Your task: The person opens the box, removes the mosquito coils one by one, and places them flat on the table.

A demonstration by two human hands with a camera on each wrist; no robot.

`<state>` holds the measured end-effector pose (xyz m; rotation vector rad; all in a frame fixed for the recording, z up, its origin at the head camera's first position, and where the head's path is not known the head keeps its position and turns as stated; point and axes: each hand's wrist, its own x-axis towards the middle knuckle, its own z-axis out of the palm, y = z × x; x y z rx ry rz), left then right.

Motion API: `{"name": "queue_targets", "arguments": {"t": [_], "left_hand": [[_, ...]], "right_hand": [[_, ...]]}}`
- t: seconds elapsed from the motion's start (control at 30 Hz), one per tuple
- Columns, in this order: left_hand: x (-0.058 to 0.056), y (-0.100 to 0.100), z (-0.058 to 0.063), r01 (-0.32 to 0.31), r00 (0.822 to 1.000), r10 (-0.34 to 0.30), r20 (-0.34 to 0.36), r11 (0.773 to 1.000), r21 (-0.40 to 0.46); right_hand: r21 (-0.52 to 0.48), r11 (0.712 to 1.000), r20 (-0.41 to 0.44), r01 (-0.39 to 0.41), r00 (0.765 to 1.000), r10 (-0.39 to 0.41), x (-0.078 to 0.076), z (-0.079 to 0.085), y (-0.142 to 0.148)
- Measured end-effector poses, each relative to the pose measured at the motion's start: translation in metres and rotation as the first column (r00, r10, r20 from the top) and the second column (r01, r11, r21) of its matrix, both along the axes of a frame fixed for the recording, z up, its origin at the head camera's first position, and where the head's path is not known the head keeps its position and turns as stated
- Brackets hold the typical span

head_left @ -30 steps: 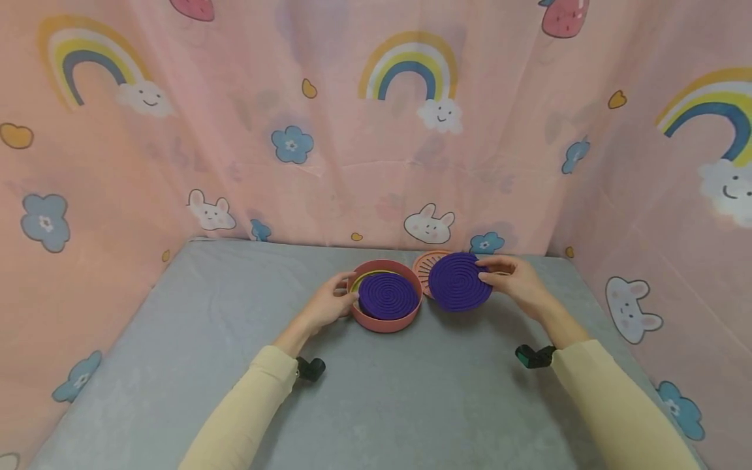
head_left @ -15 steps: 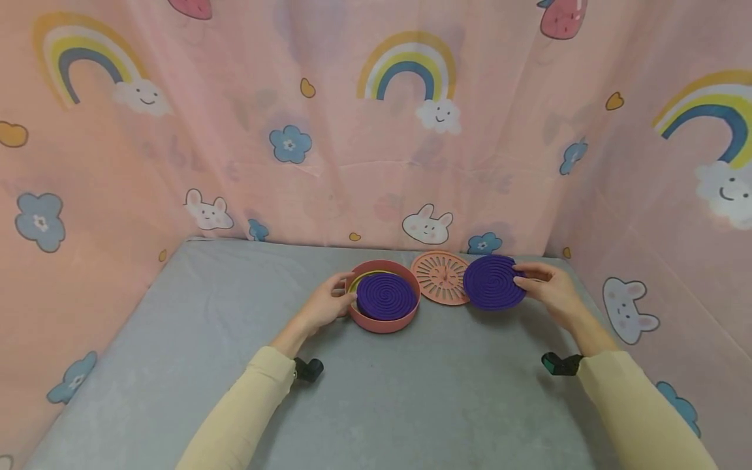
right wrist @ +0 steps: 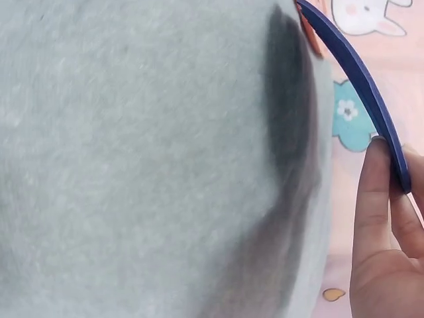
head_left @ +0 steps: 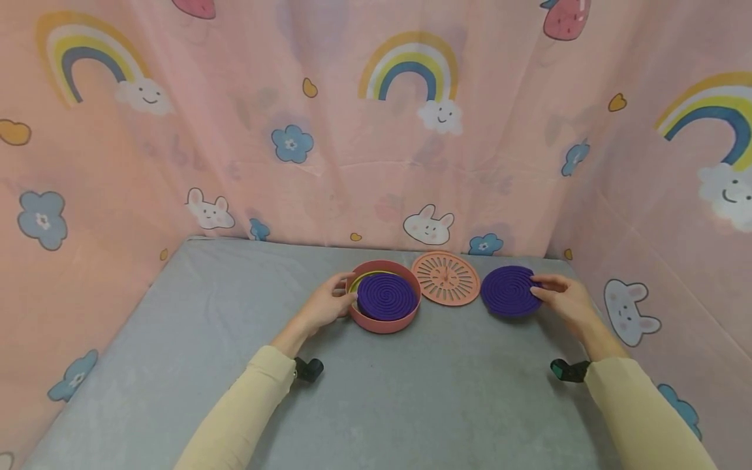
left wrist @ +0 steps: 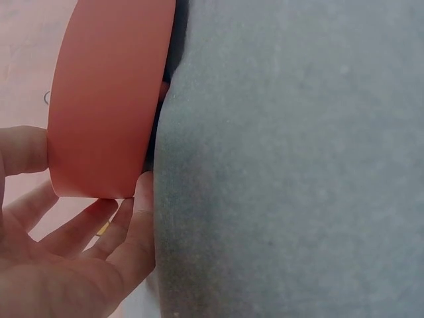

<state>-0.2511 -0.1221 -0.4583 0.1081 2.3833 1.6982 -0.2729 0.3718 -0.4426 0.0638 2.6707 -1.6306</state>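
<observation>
My right hand (head_left: 566,301) pinches the right edge of a purple spiral mosquito coil (head_left: 508,291). In the right wrist view the coil (right wrist: 358,73) shows edge-on, slightly bowed, above its shadow on the cloth. My left hand (head_left: 326,304) grips the left wall of a round coral-pink box (head_left: 384,324), thumb at the rim and fingers along the side. A second purple spiral coil (head_left: 386,296) lies in this box, over a yellow ring (head_left: 360,279) that peeks out at the back left. In the left wrist view the fingers touch the box's side wall (left wrist: 109,99).
A round slotted pink lid (head_left: 446,279) with a small central knob lies flat between the box and the held coil. Grey cloth (head_left: 376,398) covers the table. Pink patterned curtains (head_left: 329,196) stand along the back and both sides.
My right hand has carried the purple coil rightward, away from the box and off the slotted lid, lowering and flattening it slightly. The left hand stays on the box.
</observation>
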Motion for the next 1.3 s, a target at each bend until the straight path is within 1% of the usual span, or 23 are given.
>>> {"name": "queue_targets", "arguments": {"t": [0.2, 0.37, 0.47, 0.6, 0.8, 1.0, 1.13, 1.3], "left_hand": [[-0.001, 0.0, -0.001, -0.002, 1.0, 0.002, -0.001, 1.0, -0.007], [-0.001, 0.001, -0.002, -0.001, 1.0, 0.001, 0.006, 1.0, -0.005], [-0.002, 0.001, -0.003, 0.002, 1.0, -0.002, 0.012, 1.0, 0.006], [-0.001, 0.001, -0.002, 0.0, 1.0, 0.0, 0.012, 1.0, 0.012], [0.0, 0.0, 0.0, -0.005, 1.0, 0.005, 0.008, 1.0, 0.001], [0.0, 0.0, 0.0, 0.001, 1.0, -0.002, 0.016, 1.0, 0.024], [0.0, 0.0, 0.001, 0.005, 1.0, -0.006, 0.012, 1.0, 0.025], [0.001, 0.0, 0.002, 0.005, 1.0, -0.005, 0.01, 1.0, 0.014]], "right_hand": [[0.038, 0.999, 0.039, -0.003, 0.999, 0.001, 0.0, -0.006, 0.004], [0.064, 0.998, 0.013, -0.007, 1.0, 0.006, -0.002, -0.014, 0.008], [0.086, 0.996, -0.008, -0.027, 1.0, 0.028, -0.002, -0.018, 0.01], [0.158, 0.986, -0.013, -0.048, 0.999, 0.05, -0.001, -0.018, 0.011], [0.241, 0.97, -0.027, -0.041, 0.998, 0.049, 0.004, -0.014, 0.009], [0.302, 0.953, -0.041, -0.015, 0.999, 0.029, 0.01, -0.009, 0.008], [0.289, 0.956, -0.045, -0.048, 0.997, 0.064, 0.01, -0.002, 0.001], [0.237, 0.966, -0.044, -0.105, 0.992, 0.119, 0.012, 0.009, -0.017]]}}
